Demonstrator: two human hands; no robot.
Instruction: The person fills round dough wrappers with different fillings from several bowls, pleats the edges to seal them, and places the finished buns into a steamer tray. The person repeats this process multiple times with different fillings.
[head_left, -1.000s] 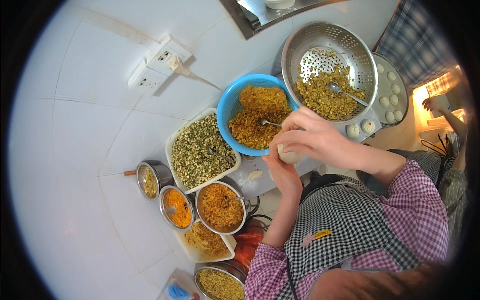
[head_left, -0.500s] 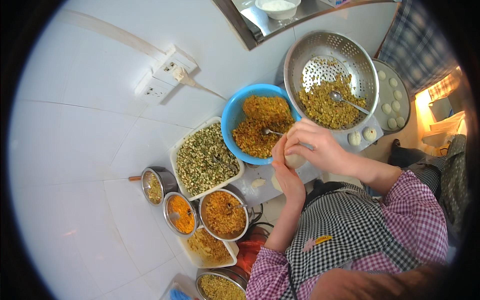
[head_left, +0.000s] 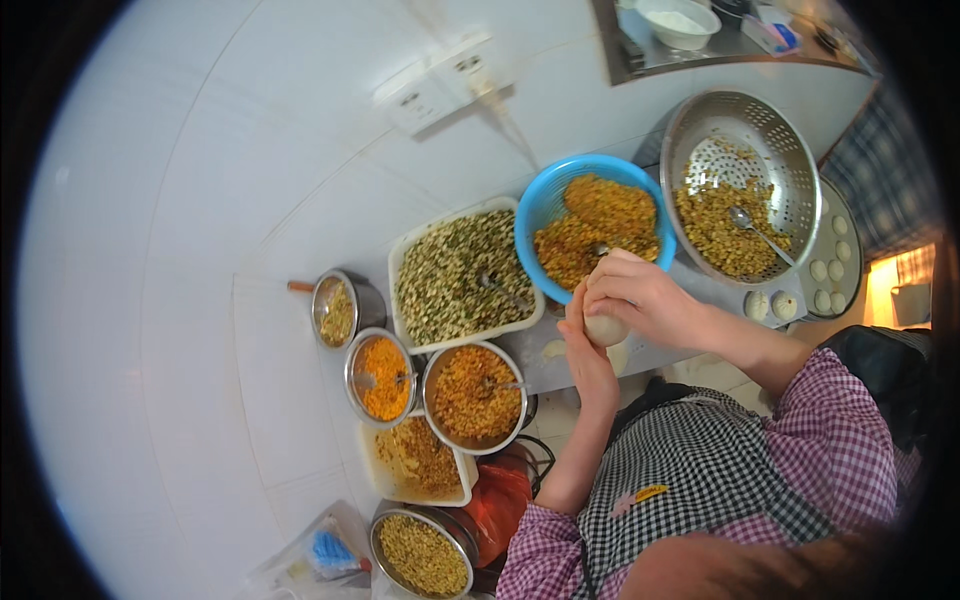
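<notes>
Both of my hands meet over the front edge of the table, around one pale dough bun (head_left: 606, 330). My left hand (head_left: 588, 358) cups it from the left, fingers pointing up. From above and the right, my right hand (head_left: 645, 297) bends its fingers over the bun's top, which they hide. Just beyond them is a blue plastic basin (head_left: 527, 222) of orange-yellow chopped filling, with a spoon partly covered by my fingers. A flat dough piece (head_left: 618, 357) shows behind my left hand, and another pale scrap (head_left: 554, 348) lies on the table (head_left: 543, 376).
Right of the basin stands a perforated steel colander (head_left: 803, 160) of filling with a spoon. Two pleated buns (head_left: 771, 305) sit before it; a round tray (head_left: 853, 272) holds several more. Leftward are a white tub (head_left: 397, 300) of green-flecked filling and several steel bowls (head_left: 428, 395).
The view has turned, so the table's things appear shifted to the right and more of the wall shows at left. Both hands still clasp the bun, with the fingers slightly rearranged.
</notes>
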